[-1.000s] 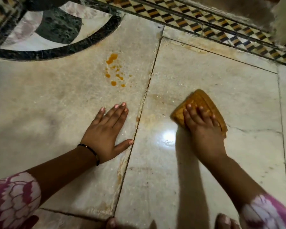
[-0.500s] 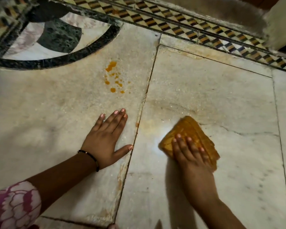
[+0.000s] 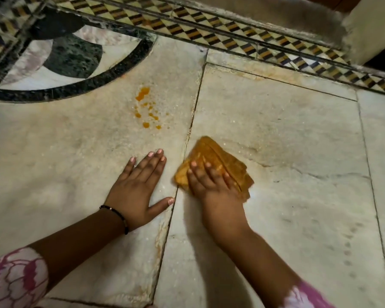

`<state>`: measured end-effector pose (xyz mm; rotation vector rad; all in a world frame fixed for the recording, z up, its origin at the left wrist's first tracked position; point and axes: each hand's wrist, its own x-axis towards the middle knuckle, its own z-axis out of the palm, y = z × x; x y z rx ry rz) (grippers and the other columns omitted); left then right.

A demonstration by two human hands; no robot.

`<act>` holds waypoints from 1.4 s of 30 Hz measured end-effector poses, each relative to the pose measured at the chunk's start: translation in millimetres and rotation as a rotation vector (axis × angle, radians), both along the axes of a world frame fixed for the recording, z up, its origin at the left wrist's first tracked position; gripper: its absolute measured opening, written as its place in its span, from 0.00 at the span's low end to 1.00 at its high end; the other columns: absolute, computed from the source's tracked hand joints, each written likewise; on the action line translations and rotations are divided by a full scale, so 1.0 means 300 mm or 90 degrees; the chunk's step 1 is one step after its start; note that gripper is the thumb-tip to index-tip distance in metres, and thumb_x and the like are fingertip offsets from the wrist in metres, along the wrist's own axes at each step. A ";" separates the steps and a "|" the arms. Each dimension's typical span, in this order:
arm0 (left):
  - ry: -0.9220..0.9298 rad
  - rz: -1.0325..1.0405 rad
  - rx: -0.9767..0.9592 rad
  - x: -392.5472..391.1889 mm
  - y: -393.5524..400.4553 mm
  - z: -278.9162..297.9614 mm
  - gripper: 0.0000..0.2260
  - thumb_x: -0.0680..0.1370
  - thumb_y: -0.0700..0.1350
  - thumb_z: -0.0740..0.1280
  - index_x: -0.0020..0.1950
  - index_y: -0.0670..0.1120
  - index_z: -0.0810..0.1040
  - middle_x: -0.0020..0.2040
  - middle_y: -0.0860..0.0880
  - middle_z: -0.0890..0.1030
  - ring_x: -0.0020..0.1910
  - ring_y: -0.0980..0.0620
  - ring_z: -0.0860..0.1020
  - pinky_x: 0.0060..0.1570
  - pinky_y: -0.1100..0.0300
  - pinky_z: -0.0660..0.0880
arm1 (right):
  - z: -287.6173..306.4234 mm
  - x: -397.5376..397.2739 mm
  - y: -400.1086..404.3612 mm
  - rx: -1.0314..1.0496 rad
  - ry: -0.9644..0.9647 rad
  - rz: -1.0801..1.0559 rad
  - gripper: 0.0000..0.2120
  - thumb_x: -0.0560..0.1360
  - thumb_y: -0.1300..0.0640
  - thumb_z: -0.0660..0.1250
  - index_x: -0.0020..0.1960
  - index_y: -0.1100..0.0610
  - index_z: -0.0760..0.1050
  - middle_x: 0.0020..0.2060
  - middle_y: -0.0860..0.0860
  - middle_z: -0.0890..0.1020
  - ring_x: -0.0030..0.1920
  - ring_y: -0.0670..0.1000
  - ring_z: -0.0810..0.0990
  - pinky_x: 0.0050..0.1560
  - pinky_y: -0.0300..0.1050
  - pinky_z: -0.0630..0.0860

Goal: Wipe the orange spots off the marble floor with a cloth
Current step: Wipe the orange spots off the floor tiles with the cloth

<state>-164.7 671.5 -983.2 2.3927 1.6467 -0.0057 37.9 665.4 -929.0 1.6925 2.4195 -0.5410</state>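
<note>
My right hand (image 3: pixel 211 185) presses the cloth (image 3: pixel 216 162) flat-fingered, left hand (image 3: pixel 135 187) splayed; saturated cloth may smear orange spots (image 3: pixel 146 107) farther.

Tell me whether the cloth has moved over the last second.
Yes. The cloth has slid left under the right hand, from the middle of the right slab to the floor joint, now beside the left hand.

The marble floor (image 3: pixel 276 134) is pale cream with grey veins. The spots (image 3: pixel 145 107) are bright orange, and the cloth (image 3: pixel 218 161) is mustard orange. In the upper left, an inlay (image 3: pixel 73 56) shows black, dark green and pinkish white. The border (image 3: pixel 231 38) has black, yellow and white triangles. The sleeve (image 3: pixel 13 278) is pink and white.
</note>
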 end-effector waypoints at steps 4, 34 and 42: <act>-0.005 -0.004 0.002 -0.003 0.000 -0.004 0.38 0.76 0.67 0.47 0.77 0.43 0.53 0.78 0.46 0.53 0.76 0.50 0.51 0.72 0.46 0.50 | 0.004 0.214 -0.143 -0.005 -0.075 -0.107 0.28 0.68 0.61 0.55 0.67 0.55 0.72 0.68 0.50 0.71 0.65 0.59 0.73 0.56 0.62 0.75; -0.006 0.212 -0.012 -0.244 0.103 0.055 0.56 0.60 0.82 0.44 0.77 0.48 0.40 0.76 0.53 0.39 0.75 0.57 0.41 0.73 0.51 0.35 | -0.014 -0.161 0.310 0.001 -0.015 0.029 0.30 0.78 0.64 0.52 0.77 0.50 0.49 0.77 0.48 0.47 0.76 0.55 0.44 0.74 0.60 0.45; -0.031 0.234 -0.005 -0.266 0.116 0.014 0.58 0.58 0.83 0.48 0.77 0.48 0.40 0.77 0.53 0.39 0.75 0.57 0.39 0.73 0.52 0.35 | -0.004 0.049 0.187 0.036 -0.086 0.036 0.29 0.70 0.61 0.51 0.70 0.54 0.69 0.70 0.51 0.69 0.68 0.58 0.71 0.63 0.58 0.68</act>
